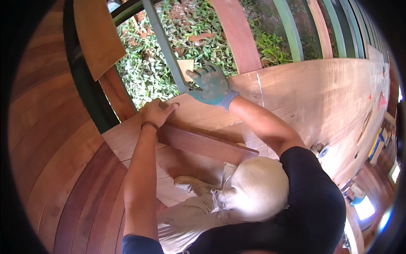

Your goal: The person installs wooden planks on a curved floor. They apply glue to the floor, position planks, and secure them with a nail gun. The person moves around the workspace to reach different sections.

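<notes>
Left hand (157,112), fingers together, is pinning my ribbed board (207,146) at the plywood sheet's (321,97) left edge; gloved right hand (212,84) is gripping the green rail (167,48).

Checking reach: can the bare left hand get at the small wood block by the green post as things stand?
Probably not directly: the gloved right hand lies between the left hand and the small wood block, and the green post crowds it.

A single view, from a wide fisheye camera worn on the person's head, looks steeply down and forward. It sits close above the person's own bent knee in pale cloth trousers (253,190) at lower centre. The reddish curved wooden deck boards (63,161) bend along the left rim, and the green metal railing bars (165,46) cross the upper frame, with leafy ground beyond them.
</notes>
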### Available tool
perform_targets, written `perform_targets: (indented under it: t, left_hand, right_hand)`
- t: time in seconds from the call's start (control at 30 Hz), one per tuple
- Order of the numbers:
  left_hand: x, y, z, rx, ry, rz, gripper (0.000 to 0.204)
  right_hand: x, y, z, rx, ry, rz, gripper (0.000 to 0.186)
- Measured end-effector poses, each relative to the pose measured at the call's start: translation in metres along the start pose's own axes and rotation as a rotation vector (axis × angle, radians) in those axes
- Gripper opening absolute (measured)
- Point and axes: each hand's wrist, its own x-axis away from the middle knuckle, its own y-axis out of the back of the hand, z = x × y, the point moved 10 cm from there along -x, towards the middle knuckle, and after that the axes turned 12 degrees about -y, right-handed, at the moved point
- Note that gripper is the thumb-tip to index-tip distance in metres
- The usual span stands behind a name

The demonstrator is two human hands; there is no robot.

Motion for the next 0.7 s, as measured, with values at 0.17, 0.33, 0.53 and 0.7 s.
perform_targets:
  t: [0.17,0.33,0.53,0.7]
  left_hand:
    - [0.001,0.006,-0.01,-0.007,-0.045,-0.091,0.072]
    - [-0.004,-0.001,-0.009,-0.011,-0.032,-0.028,0.077]
    - [-0.013,-0.005,0.002,-0.038,-0.038,0.033,0.086]
    - [-0.017,-0.017,0.013,-0.005,0.006,0.121,0.089]
  right_hand:
    - [0.144,0.001,0.036,-0.094,-0.064,0.262,0.083]
    - [0.246,-0.027,0.022,-0.048,-0.28,0.341,0.097]
    - [0.258,-0.024,0.012,-0.046,-0.363,0.447,0.101]
    - [0.246,-0.021,-0.007,-0.206,-0.415,0.545,0.067]
